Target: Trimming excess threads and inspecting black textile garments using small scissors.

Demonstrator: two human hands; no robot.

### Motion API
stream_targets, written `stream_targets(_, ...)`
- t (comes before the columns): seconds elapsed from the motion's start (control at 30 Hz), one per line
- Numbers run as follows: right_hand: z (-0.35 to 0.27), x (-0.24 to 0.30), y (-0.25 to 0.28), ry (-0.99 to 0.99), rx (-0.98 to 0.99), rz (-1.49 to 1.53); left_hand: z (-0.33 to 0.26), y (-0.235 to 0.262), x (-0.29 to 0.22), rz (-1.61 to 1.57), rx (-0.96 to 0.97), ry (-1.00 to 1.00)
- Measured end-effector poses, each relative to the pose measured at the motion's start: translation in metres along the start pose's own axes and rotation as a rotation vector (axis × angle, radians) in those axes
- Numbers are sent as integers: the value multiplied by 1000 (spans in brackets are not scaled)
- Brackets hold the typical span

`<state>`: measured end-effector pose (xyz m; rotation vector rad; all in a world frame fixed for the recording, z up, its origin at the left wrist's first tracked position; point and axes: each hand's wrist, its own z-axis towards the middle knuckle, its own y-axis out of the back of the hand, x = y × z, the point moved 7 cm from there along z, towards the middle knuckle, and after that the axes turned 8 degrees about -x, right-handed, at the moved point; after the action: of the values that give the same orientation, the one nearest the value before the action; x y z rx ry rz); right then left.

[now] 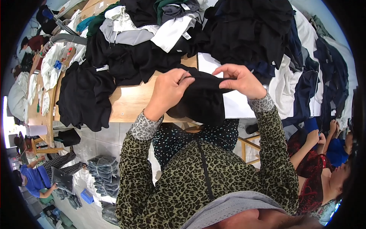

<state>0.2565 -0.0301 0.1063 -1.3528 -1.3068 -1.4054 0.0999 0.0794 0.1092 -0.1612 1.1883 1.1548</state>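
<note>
A black garment is stretched between my two hands at the near edge of the table, its lower part hanging over the edge. My left hand pinches it at one end, thumb against the curled fingers. A small greyish bit shows at those fingertips, too small to name. At the other end my right hand grips the cloth's edge, thumb below and bent fingers above. Beyond my hands lie black garments, and a white garment with a tag rests on top of them.
The wooden table has a white surface at its right. A tall black clothing heap stands far right; a black garment lies at left. Bagged bundles are stacked on the floor. People sit at right and lower left.
</note>
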Motion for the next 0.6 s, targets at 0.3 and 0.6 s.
stream_targets(0.3, 9, 39, 24, 679, -617, -740, 17, 25, -19, 174, -223, -212)
stream_targets(0.6, -81, -76, 71, 453, -1373, -606, -74, 56, 12, 466, -551, -340)
